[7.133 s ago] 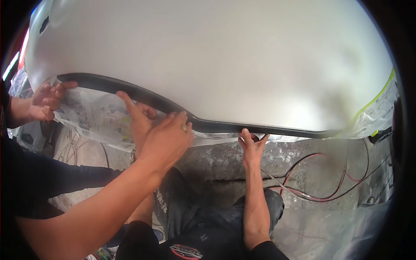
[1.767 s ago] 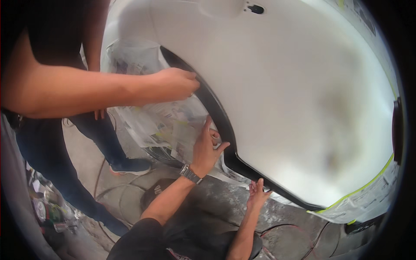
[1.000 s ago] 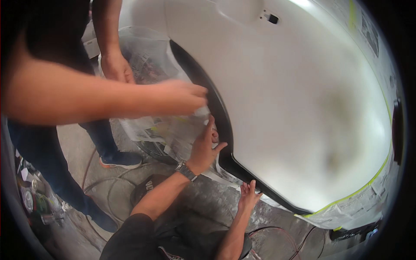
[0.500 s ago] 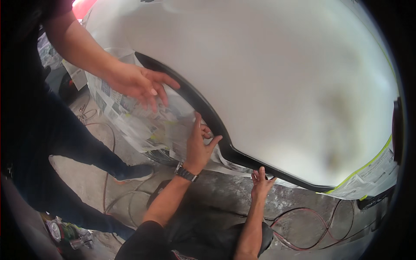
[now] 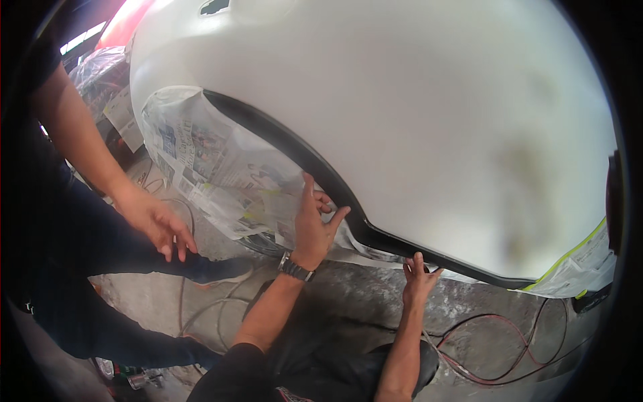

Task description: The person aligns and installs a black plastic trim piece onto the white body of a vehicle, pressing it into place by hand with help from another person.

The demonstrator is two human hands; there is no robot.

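A long black wheel-arch trim (image 5: 281,137) runs along the curved lower edge of a whitish car body panel (image 5: 415,120). My left hand (image 5: 317,228), with a dark wristwatch (image 5: 295,267), is at the bend of the trim. Its thumb touches the black strip, its index finger points up along the edge, and the other fingers curl at the rim. Farther right, my right hand (image 5: 419,281) grips the trim's lower edge from below, fingertips on its face. What lies behind the trim is hidden.
Newspaper and plastic masking (image 5: 218,161) covers the wheel area. A co-worker stands at the left, a hand (image 5: 157,221) hanging loose near the masking. Red and dark hoses (image 5: 462,368) coil on the concrete floor (image 5: 362,288). Cans (image 5: 137,380) stand at the lower left.
The co-worker's hand has left the upper part of the trim and dropped down to the left. My hands stay on the trim; the view has shifted slightly.
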